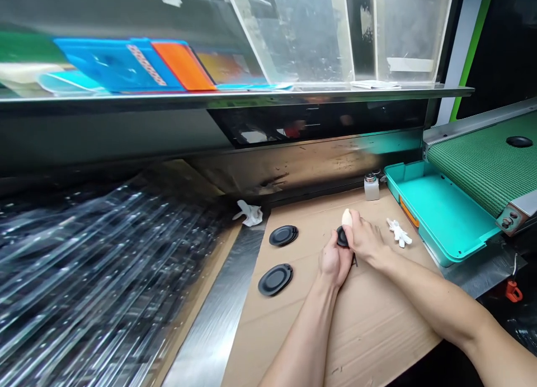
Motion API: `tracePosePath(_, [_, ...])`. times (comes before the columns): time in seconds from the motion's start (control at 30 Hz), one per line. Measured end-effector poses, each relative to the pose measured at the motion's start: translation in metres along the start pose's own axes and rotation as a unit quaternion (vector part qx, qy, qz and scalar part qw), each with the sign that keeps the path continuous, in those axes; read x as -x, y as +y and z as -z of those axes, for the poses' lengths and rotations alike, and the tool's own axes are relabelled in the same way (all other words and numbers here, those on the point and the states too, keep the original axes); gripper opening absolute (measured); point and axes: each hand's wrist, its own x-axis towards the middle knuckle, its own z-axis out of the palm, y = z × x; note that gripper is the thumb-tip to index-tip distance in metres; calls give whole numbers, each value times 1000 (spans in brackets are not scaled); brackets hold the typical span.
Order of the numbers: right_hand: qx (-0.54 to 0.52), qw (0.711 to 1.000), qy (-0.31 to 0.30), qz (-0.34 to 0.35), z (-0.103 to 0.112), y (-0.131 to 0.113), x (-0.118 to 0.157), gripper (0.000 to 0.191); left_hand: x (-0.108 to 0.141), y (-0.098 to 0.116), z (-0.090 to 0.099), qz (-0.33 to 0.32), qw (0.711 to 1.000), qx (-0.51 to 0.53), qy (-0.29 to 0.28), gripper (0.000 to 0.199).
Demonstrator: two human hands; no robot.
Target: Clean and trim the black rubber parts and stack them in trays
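Observation:
My left hand (337,261) is closed around the edge of a round black plastic part (342,237), held just above the cardboard sheet. My right hand (364,236) comes in from the right with its fingers bent over the same part. A small off-white wad (347,218), which looks like cloth, sticks out at the right hand's fingertips and is pressed close to the part. Two small stacks of similar black discs, a farther stack (283,235) and a nearer stack (275,279), lie to the left of my hands.
Brown cardboard (302,320) covers the bench. Crumpled white cloths (399,233) (250,213) lie either side. A pump bottle (371,187) stands behind, near a turquoise tray (451,213). A green conveyor (490,157) carries one black disc (519,141). Clear plastic packaging (96,275) fills the left.

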Motion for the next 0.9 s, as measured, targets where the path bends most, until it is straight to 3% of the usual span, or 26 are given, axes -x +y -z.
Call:
tracePosePath(0.13, [49, 998, -31, 37, 2, 4, 3, 40, -2, 2, 0, 5, 1000, -17, 1, 40])
tracePosePath(0.27, [61, 998, -26, -10, 8, 13, 6, 41, -4, 7, 1, -8, 1000, -6, 9, 40])
tracePosePath(0.43, [48, 997, -54, 2, 14, 21, 8, 52, -2, 12, 3, 7, 999, 6, 41, 43])
tracePosePath(0.53, [47, 997, -40, -41, 17, 22, 5, 55, -1, 10, 3, 16, 999, -23, 30, 42])
tracePosePath(0.63, [39, 998, -49, -28, 19, 21, 3, 57, -1, 8, 3, 39, 998, -49, 3, 42])
tracePosePath(0.77, [33, 996, -47, -61, 21, 18, 2, 57, -2, 8, 5, 41, 997, -65, 0, 43])
tracePosePath(0.9, [4, 998, -44, -35, 22, 21, 2, 54, -5, 9, 8, 44, 996, -75, -4, 42])
